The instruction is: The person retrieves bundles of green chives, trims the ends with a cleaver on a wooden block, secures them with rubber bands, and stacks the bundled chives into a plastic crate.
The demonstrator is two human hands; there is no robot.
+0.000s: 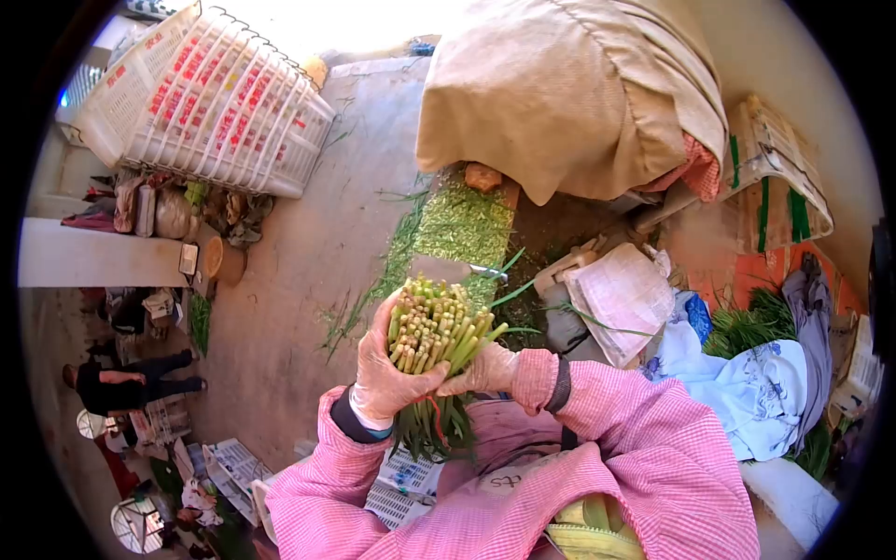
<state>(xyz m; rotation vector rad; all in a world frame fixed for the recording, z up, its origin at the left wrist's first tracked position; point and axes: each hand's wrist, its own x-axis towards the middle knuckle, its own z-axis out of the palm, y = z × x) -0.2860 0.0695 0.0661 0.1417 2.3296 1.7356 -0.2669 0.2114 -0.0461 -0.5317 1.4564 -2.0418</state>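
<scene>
Both of my gloved hands hold a thick bunch of green stalks (434,327) that look like garlic scapes. Their pale cut ends face up, and darker green ends hang below with a red tie around them. My left hand (376,373) wraps the bunch from the left, fingers closed round its side. From the right, my right hand (483,370) grips it lower down, partly hidden by the stalks. Just beyond the bunch lies a flat metal blade (441,269), beside a strip covered with chopped green pieces (467,224). A few loose long stalks stick out to the right.
A cloth-covered stack (569,93) stands ahead. White plastic crates (229,107) are at upper left. On the right are a pale padded block (621,299), blue cloth (737,392) and more green stalks (751,327). Another person (131,381) is at far left.
</scene>
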